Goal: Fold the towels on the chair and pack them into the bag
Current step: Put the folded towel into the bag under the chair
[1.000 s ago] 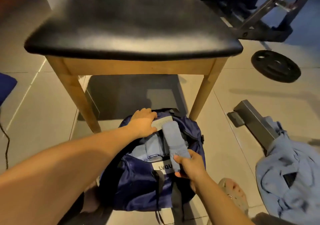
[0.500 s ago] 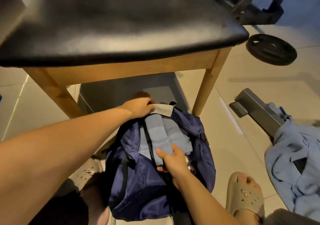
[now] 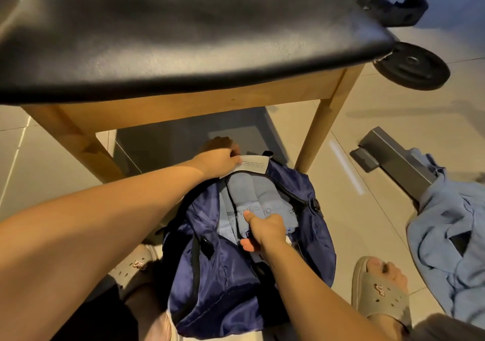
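The left hand (image 3: 217,160) reaches to the far rim of the bag (image 3: 225,275), its fingers (image 3: 233,154) curled over the edge where a white label (image 3: 253,164) is sewn. That grip seems meant to pull the limp mouth open and hold it taut, since the thin navy fabric would otherwise sag shut. Beyond and above those fingers is the chair (image 3: 183,38), whose black seat is bare where it shows, so the packing is probably near its end.

Just nearer than the left fingers, inside the opening, two pale blue rolled towels lie side by side, touching along their length: one towel (image 3: 240,192) to the left, the second towel (image 3: 269,196) to the right. They lie lengthwise, probably so that they fill the bag without unrolling.

The right hand (image 3: 267,229) is at their near ends. Its thumb lies straight on top and its other fingers curl down under the cloth, pinching the end. I take this as tucking the roll down into the bag.

Well to the right of these fingers, a loose blue cloth (image 3: 451,235) lies heaped on the floor, apart from the bag.
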Available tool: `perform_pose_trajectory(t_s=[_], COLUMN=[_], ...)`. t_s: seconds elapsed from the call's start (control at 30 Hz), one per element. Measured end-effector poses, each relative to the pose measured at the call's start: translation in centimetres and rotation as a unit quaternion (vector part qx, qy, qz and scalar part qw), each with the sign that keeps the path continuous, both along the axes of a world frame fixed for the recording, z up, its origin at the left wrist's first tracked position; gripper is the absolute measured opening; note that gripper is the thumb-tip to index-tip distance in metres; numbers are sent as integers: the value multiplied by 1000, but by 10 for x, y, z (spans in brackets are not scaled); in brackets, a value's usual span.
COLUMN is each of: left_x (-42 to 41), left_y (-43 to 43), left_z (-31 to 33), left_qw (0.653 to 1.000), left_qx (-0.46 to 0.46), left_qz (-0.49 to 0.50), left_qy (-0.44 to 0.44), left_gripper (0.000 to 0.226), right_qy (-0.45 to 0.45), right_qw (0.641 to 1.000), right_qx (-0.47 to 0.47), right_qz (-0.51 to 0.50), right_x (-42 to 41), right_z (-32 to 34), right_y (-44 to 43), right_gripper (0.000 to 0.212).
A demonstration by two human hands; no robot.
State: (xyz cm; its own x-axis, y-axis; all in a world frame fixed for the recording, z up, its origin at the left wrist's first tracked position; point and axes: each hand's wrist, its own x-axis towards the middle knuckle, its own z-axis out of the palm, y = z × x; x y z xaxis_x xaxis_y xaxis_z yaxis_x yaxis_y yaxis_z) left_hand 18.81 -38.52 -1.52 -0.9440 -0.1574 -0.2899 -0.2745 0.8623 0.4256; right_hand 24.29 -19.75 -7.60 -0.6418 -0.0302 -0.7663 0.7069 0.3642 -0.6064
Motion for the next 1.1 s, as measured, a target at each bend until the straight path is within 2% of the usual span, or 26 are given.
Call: perform_pose_trajectory(t_s=[0.07, 0.13, 0.2, 0.27, 0.3, 0.37, 0.4, 0.53, 0.63, 0.73, 0.9, 1.1], left_x=[1, 4, 14, 23, 29, 37, 39, 41, 41, 46, 61, 67], left_y=[0, 4, 11, 20, 25, 32, 34, 40, 47, 53, 57, 68], left_z=[-1, -2, 0, -5, -11, -29, -37, -51, -57, -64, -71, -76], left_qw=[1000, 1000, 996, 976, 962, 941, 936, 935, 940, 954, 971, 966], left_qx=[-7, -13, -46, -100, -125, -167, -186, -254, -266, -239, -192, -229], left_qz=[1, -7, -36, -105, -159, -246, -259, -220, -202, -175, -140, -122], left_qy=[8, 11, 63, 164, 184, 165, 149, 110, 74, 48, 25, 11], left_gripper=[21, 20, 13, 15, 16, 25, 32, 54, 55, 55, 64, 69], right_qy=[-25, -37, -51, -80, -89, -100, -104, -95, -92, -71, -64, -54], right_qw=[999, 999, 996, 989, 985, 981, 979, 978, 979, 982, 982, 984], right_qx=[9, 11, -13, -51, -67, -91, -96, -101, -109, -86, -74, -64], right_qz=[-19, -36, -69, -117, -129, -141, -149, -157, -147, -151, -161, -154], right_x=[1, 3, 8, 9, 10, 13, 14, 16, 16, 15, 16, 18], right_z=[-4, -8, -10, -12, -14, -14, -15, -17, -22, -27, -39, -40], right_y=[7, 12, 12, 11, 12, 17, 20, 26, 27, 28, 24, 23], right_gripper=[53, 59, 56, 49, 48, 45, 40, 33, 27, 14, 23, 26])
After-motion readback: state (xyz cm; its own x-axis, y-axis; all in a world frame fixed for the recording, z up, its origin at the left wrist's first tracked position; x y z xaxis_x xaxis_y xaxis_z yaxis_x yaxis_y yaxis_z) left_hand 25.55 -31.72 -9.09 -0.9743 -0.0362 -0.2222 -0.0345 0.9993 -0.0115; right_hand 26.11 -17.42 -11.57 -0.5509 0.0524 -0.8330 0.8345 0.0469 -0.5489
